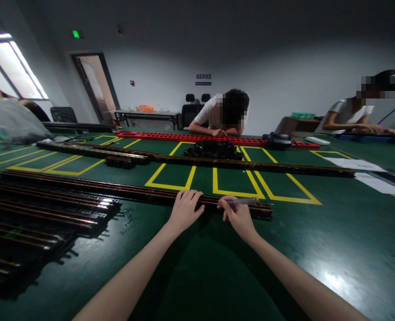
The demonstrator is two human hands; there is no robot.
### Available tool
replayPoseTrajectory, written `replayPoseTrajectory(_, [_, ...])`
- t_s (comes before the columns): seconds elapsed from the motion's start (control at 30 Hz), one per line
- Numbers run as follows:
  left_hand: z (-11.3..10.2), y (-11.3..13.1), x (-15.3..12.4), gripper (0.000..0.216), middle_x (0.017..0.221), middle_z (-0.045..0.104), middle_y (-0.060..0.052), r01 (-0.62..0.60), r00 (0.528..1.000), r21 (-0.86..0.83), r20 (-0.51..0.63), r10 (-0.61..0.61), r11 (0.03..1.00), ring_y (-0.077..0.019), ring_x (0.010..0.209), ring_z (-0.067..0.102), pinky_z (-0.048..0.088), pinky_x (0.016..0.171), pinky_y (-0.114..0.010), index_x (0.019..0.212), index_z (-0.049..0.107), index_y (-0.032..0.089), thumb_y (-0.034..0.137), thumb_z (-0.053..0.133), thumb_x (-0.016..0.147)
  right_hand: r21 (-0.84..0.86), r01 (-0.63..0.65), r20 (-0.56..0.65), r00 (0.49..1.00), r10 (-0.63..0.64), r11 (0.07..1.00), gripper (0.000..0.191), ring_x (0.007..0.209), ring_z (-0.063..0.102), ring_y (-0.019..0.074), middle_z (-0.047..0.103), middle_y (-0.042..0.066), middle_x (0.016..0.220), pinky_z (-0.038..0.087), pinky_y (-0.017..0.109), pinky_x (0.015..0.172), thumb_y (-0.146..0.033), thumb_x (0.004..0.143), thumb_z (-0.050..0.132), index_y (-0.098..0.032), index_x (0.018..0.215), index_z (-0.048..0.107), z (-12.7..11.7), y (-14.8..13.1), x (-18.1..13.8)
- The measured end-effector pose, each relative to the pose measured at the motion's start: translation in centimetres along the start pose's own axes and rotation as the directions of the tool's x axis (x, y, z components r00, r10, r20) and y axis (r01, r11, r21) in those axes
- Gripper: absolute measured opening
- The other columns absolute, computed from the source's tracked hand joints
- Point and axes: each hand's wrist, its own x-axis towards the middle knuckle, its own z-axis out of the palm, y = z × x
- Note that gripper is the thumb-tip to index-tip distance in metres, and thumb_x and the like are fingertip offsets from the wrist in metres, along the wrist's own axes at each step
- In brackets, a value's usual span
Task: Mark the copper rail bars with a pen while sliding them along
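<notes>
A long dark strip (133, 192) with brassy edges lies across the green table in front of me. My left hand (185, 208) rests on it, fingers together and curled over its far edge, pressing it down. My right hand (238, 215) is closed on a slim clear-handled tool (244, 201) that lies along the strip's right end and points right.
A stack of similar dark strips (40, 214) fills the left. More long strips (217, 162), a heap of black parts (213, 149) and a red rail (190, 137) lie farther back. Two people sit at the far side. White papers (367, 171) lie at the right.
</notes>
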Motion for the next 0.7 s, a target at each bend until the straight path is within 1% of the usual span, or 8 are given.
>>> replayPoseTrajectory(0.23, [0.13, 0.34, 0.0, 0.028, 0.113, 0.064, -0.006, 0.005, 0.999, 0.036, -0.032, -0.004, 0.999, -0.0221, 0.107, 0.055, 0.037, 0.098, -0.042, 0.112, 0.057, 0.018, 0.03, 0.048, 0.088, -0.018, 0.005, 0.001, 1.0, -0.005, 1.0, 0.038, 0.044, 0.057, 0.0112, 0.065, 0.004, 0.071, 0.047, 0.023, 0.04, -0.053, 0.087, 0.049, -0.017, 0.079, 0.059, -0.05, 0.09, 0.0])
replayPoseTrajectory(0.47, [0.29, 0.57, -0.01, 0.028, 0.114, 0.064, -0.008, 0.001, 0.999, 0.068, -0.052, 0.002, 0.998, -0.023, 0.109, 0.055, 0.033, 0.102, -0.044, 0.111, 0.057, 0.016, 0.027, 0.047, 0.087, -0.024, 0.004, -0.038, 0.999, -0.005, 1.0, 0.043, 0.042, 0.056, 0.0116, 0.065, 0.004, 0.067, 0.045, 0.024, 0.037, -0.059, 0.084, 0.048, -0.018, 0.076, 0.058, -0.02, -0.53, 0.0])
replayPoseTrajectory(0.6, [0.3, 0.51, -0.06, 0.026, 0.112, 0.064, -0.008, 0.007, 0.997, 0.082, -0.083, 0.0, 0.997, -0.0232, 0.108, 0.055, 0.031, 0.103, -0.044, 0.109, 0.058, 0.015, 0.024, 0.046, 0.087, -0.014, 0.018, -0.047, 0.999, -0.018, 1.0, 0.042, 0.041, 0.055, 0.0111, 0.065, 0.004, 0.067, 0.044, 0.023, 0.037, -0.057, 0.086, 0.046, -0.018, 0.076, 0.057, 0.03, -0.37, 0.03])
replayPoseTrajectory(0.7, [0.28, 0.53, -0.09, 0.027, 0.112, 0.065, -0.008, 0.008, 0.996, 0.081, -0.085, -0.001, 0.997, -0.0229, 0.108, 0.055, 0.031, 0.103, -0.044, 0.109, 0.058, 0.015, 0.022, 0.046, 0.086, -0.019, 0.012, -0.026, 1.0, -0.012, 1.0, 0.04, 0.041, 0.054, 0.0109, 0.065, 0.003, 0.068, 0.044, 0.023, 0.038, -0.055, 0.087, 0.047, -0.018, 0.077, 0.057, 0.09, -0.28, 0.04])
